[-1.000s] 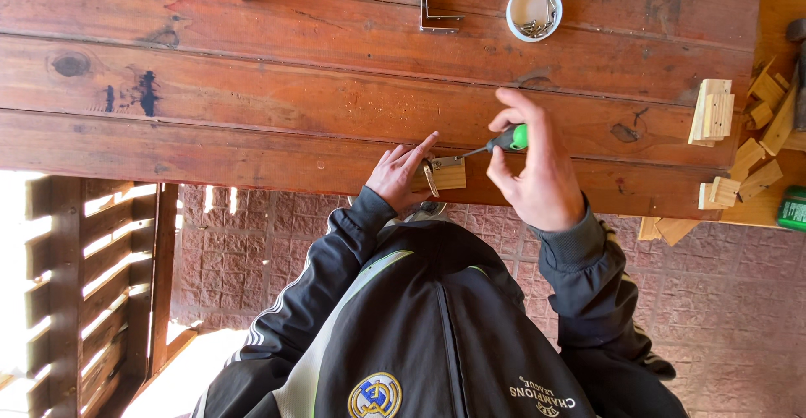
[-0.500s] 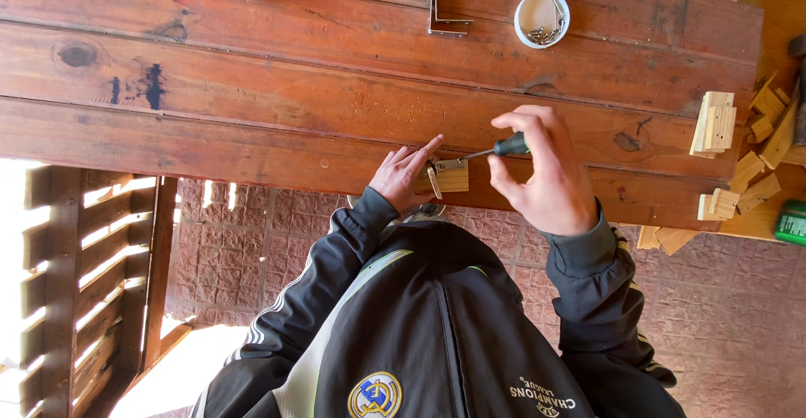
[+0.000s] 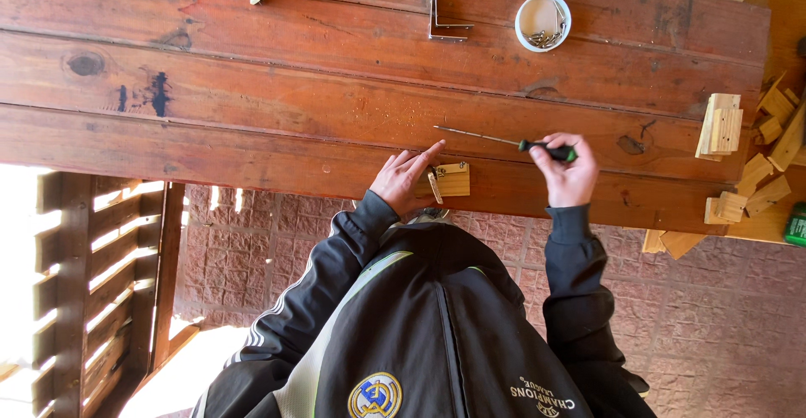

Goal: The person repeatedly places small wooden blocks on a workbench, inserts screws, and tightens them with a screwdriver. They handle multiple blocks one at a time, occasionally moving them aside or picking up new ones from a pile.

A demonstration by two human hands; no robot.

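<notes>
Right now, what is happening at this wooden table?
A person in a dark jacket works at a wooden table. The left hand rests beside a small wooden block with a metal fitting at the table's near edge. The right hand holds a screwdriver, its tip lifted off the block. A white cup of screws stands farther back.

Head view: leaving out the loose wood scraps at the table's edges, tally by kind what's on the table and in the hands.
screwdriver: 1, held in the right hand
small wooden block: 1, beside the left hand
metal angle bracket: 1
white bowl of screws: 1
Total: 4
</notes>
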